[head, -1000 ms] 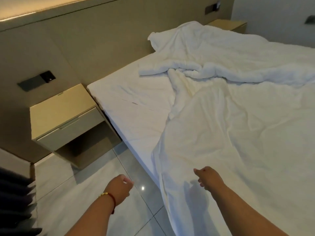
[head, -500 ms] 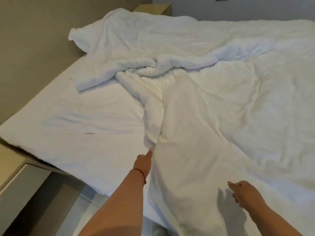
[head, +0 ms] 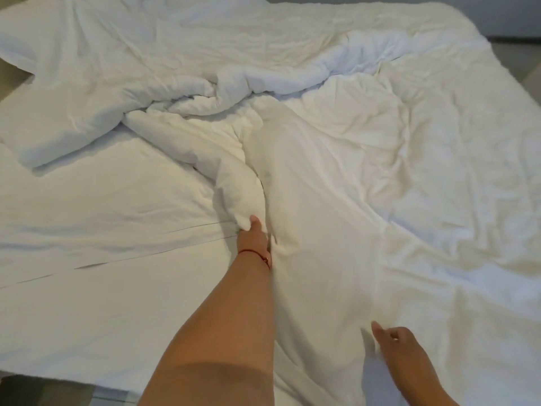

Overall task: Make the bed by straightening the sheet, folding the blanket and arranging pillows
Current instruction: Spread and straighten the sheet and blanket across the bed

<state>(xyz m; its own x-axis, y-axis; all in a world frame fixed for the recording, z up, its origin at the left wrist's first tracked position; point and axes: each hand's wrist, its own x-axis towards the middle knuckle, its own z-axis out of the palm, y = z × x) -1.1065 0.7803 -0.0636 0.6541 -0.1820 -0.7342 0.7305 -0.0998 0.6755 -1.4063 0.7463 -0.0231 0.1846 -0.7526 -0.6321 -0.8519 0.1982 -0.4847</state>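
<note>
A crumpled white blanket [head: 336, 148] covers the middle and right of the bed, bunched in thick folds toward the far side. The white fitted sheet [head: 96, 259] lies bare on the left. My left hand [head: 254, 235], with a red string at the wrist, is stretched forward and shut on a rolled corner of the blanket near the bed's middle. My right hand [head: 392, 336] hovers low at the near right, just over the blanket, fingers loosely curled and holding nothing. No pillow shows.
The bed's near edge [head: 73, 379] runs along the bottom left, with dark floor below it. A strip of beige wall [head: 8, 74] shows at the far left. Grey floor [head: 524, 68] lies past the bed's right side.
I have leaned in over the bed, so the nightstand is out of view. My left hand reached forward and closed on the blanket's rolled corner. My right hand stayed low at the right.
</note>
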